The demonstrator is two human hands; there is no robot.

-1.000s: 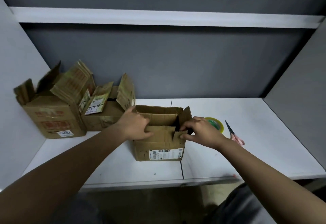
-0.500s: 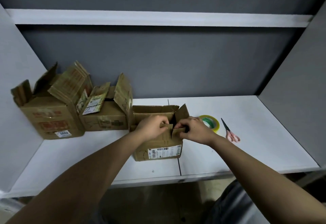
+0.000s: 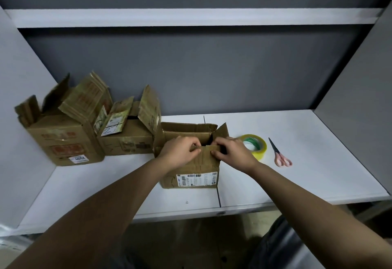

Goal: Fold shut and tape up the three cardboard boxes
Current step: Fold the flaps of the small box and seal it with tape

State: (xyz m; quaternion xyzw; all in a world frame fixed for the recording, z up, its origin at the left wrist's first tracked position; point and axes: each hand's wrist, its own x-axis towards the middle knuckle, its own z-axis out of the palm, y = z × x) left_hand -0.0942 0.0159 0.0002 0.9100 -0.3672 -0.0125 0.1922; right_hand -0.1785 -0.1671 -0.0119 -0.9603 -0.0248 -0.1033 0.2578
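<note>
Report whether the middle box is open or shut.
Open: the middle box has its flaps standing up, untaped.

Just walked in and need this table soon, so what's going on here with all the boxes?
A person is closing up cardboard boxes on the white table. Both hands are on the nearest box: the left hand and the right hand grip its front flap at the top edge, and its other flaps are not yet folded down. Two more boxes, the big box and the middle box, stand open to the left. A roll of tape and scissors lie untouched on the right.
</note>
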